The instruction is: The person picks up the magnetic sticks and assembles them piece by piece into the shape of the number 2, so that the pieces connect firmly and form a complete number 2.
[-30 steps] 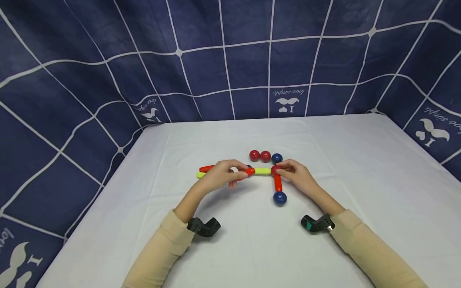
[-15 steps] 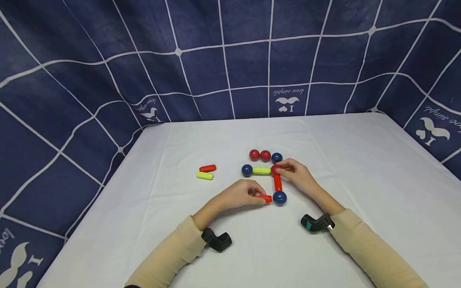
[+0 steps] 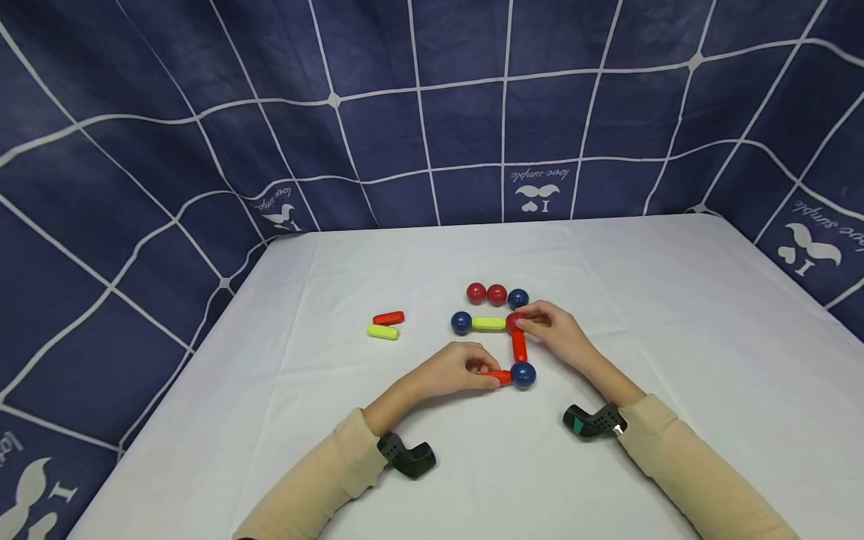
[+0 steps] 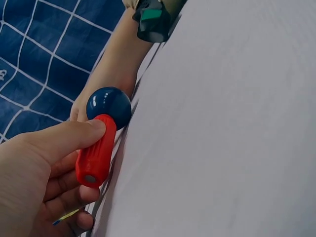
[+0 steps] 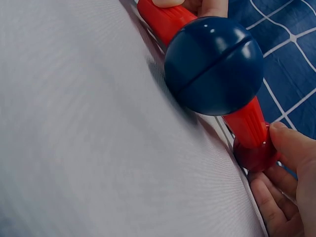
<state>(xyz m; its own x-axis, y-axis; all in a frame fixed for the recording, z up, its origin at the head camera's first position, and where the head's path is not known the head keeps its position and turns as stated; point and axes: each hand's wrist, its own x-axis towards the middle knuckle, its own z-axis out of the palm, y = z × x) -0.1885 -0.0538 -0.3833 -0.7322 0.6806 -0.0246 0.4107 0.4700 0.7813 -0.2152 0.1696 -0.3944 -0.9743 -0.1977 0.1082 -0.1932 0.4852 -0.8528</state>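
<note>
My left hand (image 3: 454, 369) pinches a red rod (image 4: 97, 154) between thumb and fingers. The rod's far end touches a blue ball (image 3: 523, 375). From that ball another red rod (image 3: 519, 346) runs back to a red ball (image 5: 256, 154), which my right hand (image 3: 555, 331) grips between thumb and fingers. A yellow-green rod (image 3: 489, 323) extends leftward from the red ball and ends at a second blue ball (image 3: 462, 322). Bare metal shows at the near end of the held rod in the left wrist view.
Behind the joined pieces, two red balls (image 3: 476, 293) and a blue ball (image 3: 518, 298) sit in a row on the white tablecloth (image 3: 324, 285). To the left lie a loose red rod (image 3: 388, 318) and a yellow-green rod (image 3: 382, 331). Dark blue checked cloth (image 3: 378, 135) hangs behind.
My left hand has moved from beside the yellow-green rod toward the front, bringing its red rod against the front blue ball. My right hand has stayed on the red ball.
</note>
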